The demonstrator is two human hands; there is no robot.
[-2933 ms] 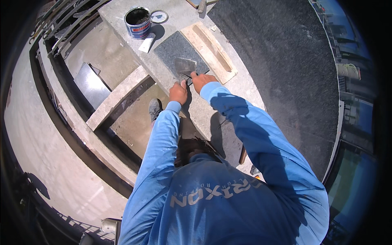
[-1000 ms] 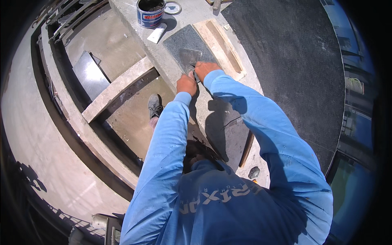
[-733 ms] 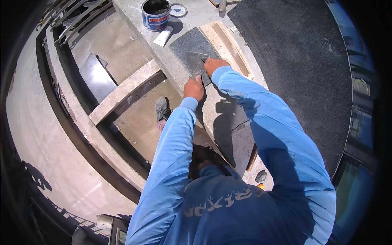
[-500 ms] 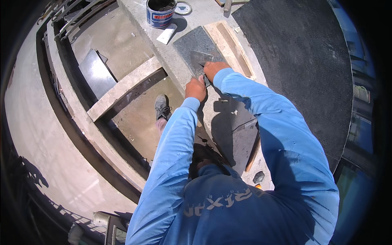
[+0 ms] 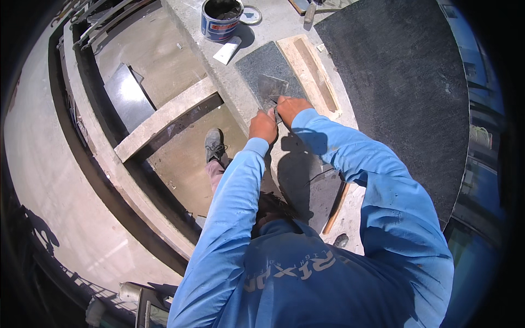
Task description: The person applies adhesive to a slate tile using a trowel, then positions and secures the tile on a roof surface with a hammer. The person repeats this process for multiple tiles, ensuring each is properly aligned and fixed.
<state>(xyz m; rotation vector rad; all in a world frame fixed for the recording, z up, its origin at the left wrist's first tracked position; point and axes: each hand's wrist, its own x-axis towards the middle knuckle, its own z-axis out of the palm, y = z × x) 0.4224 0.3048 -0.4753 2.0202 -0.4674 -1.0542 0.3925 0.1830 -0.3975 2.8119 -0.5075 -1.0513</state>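
A grey speckled stone slab (image 5: pixel 257 63) lies on the concrete ledge ahead of me. My right hand (image 5: pixel 293 108) is closed around a putty knife (image 5: pixel 272 85), whose broad flat blade rests over the slab's near part. My left hand (image 5: pixel 263 127) is closed at the near edge of the slab, with its thumb up close to the right fingers. What it grips is hidden. Beside the slab's right edge is a pale block with a long groove (image 5: pixel 310 74).
A blue-and-white can (image 5: pixel 220 28) of dark paste, a round lid (image 5: pixel 251 15) and a white tube (image 5: pixel 227 50) stand beyond the slab. A large dark sheet (image 5: pixel 394 93) spreads to the right. Left of the ledge are a lower floor (image 5: pixel 180 169) and a concrete crossbar (image 5: pixel 164 117).
Both hands have come slightly nearer to me, and the putty knife's blade has slid back toward me over the slab. The view has shifted a little.
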